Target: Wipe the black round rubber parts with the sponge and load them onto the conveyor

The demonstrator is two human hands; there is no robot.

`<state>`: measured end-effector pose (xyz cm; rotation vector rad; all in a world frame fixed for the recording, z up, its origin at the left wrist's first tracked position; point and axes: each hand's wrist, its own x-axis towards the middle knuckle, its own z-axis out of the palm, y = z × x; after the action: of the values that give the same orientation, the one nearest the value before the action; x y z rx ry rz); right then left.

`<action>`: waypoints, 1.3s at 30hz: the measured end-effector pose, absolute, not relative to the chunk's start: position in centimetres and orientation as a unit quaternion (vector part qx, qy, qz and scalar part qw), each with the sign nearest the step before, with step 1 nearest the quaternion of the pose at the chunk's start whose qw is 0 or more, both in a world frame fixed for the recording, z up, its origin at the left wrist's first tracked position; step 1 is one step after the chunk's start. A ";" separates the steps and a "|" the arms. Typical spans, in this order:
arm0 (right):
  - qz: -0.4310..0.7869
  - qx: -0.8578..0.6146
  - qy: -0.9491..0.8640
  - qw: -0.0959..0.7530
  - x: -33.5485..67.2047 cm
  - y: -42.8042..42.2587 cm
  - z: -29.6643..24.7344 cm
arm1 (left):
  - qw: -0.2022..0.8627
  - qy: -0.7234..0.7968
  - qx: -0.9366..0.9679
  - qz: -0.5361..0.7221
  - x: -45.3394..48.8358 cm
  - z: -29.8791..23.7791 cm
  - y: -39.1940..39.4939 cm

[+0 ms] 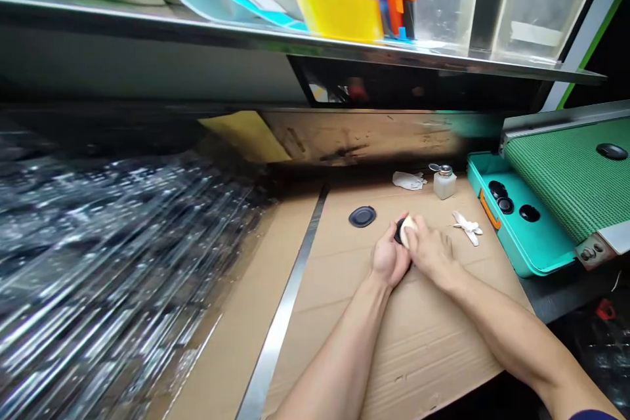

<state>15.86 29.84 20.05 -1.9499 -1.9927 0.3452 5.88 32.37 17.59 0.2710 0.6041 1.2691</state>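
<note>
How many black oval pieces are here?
6 pieces: one on brown cardboard, one between left hand and right hand, three in teal tray, one on green belt. Some may hide.

You have two hands, your left hand [390,260] and your right hand [429,254]. You can count six black oval discs [362,216]: one between your hands, one on the cardboard sheet [433,354], three in the teal tray [536,249], and one on the green belt [556,177]. You also have three white wipes [408,180], one in your hands, and one dispenser bottle [444,184].
</note>
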 end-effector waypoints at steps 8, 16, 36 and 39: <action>0.120 -0.685 -0.700 0.161 15.7 29.4 20.2 | 0.774 0.258 0.138 0.562 6.3 17.7 31.8; 0.103 -0.697 -0.677 0.215 20.5 31.2 20.2 | 0.748 0.263 0.075 0.605 3.8 18.2 33.0; -0.099 -0.710 -0.685 0.131 23.9 32.4 20.6 | 0.822 0.252 -0.010 0.510 2.2 21.2 31.8; -0.084 -0.746 -0.652 0.100 25.4 33.1 20.6 | 0.812 0.285 0.028 0.509 2.4 21.1 31.9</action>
<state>25.44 33.08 20.57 -2.2061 -1.9279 -0.2489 2.41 31.90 21.13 0.0599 0.6077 1.0881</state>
